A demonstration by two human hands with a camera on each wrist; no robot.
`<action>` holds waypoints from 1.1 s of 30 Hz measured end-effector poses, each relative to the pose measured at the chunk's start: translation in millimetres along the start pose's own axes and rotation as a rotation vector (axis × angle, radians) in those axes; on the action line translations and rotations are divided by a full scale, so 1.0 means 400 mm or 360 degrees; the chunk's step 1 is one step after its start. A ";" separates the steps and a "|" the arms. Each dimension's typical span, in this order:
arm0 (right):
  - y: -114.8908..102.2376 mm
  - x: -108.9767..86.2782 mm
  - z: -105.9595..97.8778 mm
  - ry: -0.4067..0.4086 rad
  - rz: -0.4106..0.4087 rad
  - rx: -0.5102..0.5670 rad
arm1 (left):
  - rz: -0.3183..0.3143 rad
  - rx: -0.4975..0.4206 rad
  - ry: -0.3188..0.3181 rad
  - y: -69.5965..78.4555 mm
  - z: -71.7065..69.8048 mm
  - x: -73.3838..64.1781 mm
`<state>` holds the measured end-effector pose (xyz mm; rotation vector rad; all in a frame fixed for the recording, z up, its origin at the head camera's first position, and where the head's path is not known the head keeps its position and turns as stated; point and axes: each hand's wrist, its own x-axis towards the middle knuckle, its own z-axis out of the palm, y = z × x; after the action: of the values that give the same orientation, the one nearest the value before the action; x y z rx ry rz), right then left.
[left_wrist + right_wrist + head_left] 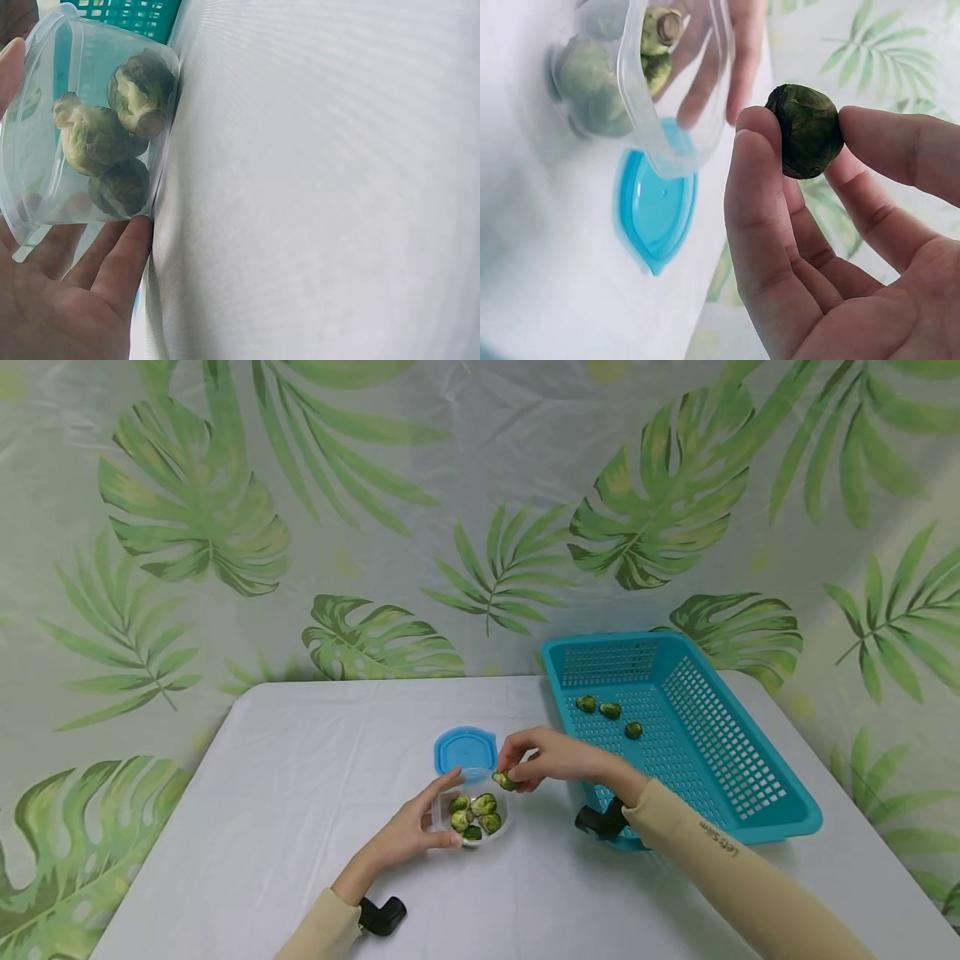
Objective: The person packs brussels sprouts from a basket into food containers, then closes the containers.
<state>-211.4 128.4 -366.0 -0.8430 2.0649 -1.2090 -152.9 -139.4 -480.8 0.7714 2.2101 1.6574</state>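
Note:
A Brussels sprout (810, 131) is pinched between the thumb and fingertips of my right hand (551, 754), just above the right rear rim of a clear plastic container (441, 814). My left hand (411, 828) holds that container from its left side, thumb at the front and fingers toward the back. The container stands on the table with several Brussels sprouts (462, 818) inside. In the left wrist view its wall (75, 180) shows between the thumb and the fingers. A blue lid (465, 750) lies just behind the container.
To the right stands a large turquoise plastic basket (750, 727) with three Brussels sprouts (611, 710) near its left side. My right forearm crosses its front left corner. A white cloth (300, 760) covers the table, and a leaf-patterned curtain (495, 485) hangs behind it.

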 end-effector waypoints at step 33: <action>0.004 0.046 0.063 -0.0032 0.0066 -0.0213 | 0.0002 -0.0004 -0.0017 -0.009 -0.003 -0.001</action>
<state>-204.3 101.8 -381.2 -0.8655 2.1553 -1.0457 -154.3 -141.3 -483.7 0.7795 2.2004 1.6522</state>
